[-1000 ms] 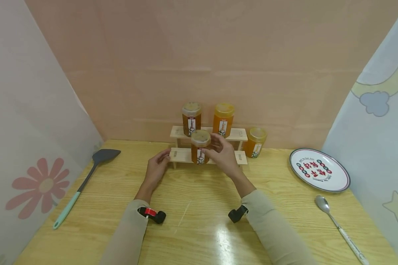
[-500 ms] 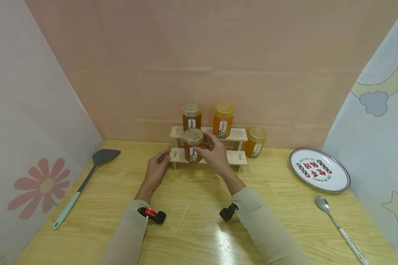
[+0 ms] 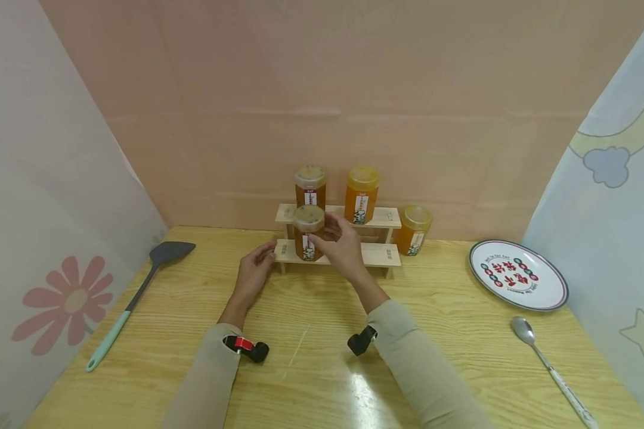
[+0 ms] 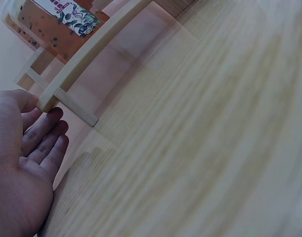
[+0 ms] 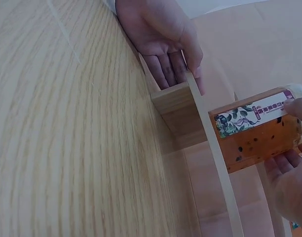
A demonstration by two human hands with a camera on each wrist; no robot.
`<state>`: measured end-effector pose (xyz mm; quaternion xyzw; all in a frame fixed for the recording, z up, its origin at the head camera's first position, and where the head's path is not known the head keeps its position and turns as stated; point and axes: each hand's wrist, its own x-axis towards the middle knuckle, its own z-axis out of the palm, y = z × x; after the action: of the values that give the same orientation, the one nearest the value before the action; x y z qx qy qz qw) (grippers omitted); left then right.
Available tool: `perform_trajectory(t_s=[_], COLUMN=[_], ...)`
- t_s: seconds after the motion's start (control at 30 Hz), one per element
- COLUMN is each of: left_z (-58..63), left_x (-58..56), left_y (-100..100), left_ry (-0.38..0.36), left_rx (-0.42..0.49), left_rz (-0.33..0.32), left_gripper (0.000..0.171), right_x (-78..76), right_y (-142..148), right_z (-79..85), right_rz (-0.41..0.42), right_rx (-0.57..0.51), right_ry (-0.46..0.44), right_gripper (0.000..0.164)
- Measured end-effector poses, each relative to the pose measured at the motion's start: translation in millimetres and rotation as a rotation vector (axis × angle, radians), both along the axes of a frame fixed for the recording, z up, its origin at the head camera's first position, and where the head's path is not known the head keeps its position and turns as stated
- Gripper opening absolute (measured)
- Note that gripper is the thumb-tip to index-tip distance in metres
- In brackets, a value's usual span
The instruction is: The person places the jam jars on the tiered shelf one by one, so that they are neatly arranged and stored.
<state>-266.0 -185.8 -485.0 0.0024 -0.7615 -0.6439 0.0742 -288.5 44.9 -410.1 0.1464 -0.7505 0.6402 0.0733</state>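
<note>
In the head view, my right hand (image 3: pixel 346 247) grips a honey jar (image 3: pixel 303 239) of dark amber with a pale lid, thumb on its front label and fingers behind. The jar is upright at the left part of the lower step of a two-step wooden display stand (image 3: pixel 377 255). In the right wrist view, dark specks show inside the jar (image 5: pixel 259 143), its base at the step's board. My left hand (image 3: pixel 253 275) pinches the left end of that step; the left wrist view shows the thumb of this hand (image 4: pixel 22 158) at the board's end and fingers beneath.
On the upper step stand a dark amber jar (image 3: pixel 310 186) and an orange jar (image 3: pixel 362 196). Another orange jar (image 3: pixel 412 232) is right of the stand. A spatula (image 3: pixel 139 292) lies left; a plate (image 3: pixel 483 253) and a long spoon (image 3: pixel 553 369) lie right.
My right hand has moved the jar leftward along the lower step and slightly back, in front of the dark upper jar. My left hand has stayed at the step's end.
</note>
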Motion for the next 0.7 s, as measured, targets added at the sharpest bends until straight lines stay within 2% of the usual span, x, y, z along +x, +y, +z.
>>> perform_trajectory(t_s=[0.27, 0.53, 0.7], left_z=[-1.8, -2.5, -2.4], left_x=[-1.0, -0.6, -0.4], left_y=[0.5, -0.2, -4.5], left_ry=[-0.001, -0.014, -0.017], left_rx=[-0.007, -0.012, -0.021], left_rz=[-0.002, -0.012, -0.017], left_gripper=[0.039, 0.039, 0.04], right_x=[4.7, 8.4, 8.1], right_y=[14.6, 70.8, 110.9], right_z=[3.2, 15.7, 23.7], right_rz=[0.035, 0.072, 0.029], right_rx=[0.048, 0.09, 0.149], right_ry=[-0.004, 0.074, 0.078], right_gripper=[0.062, 0.057, 0.055])
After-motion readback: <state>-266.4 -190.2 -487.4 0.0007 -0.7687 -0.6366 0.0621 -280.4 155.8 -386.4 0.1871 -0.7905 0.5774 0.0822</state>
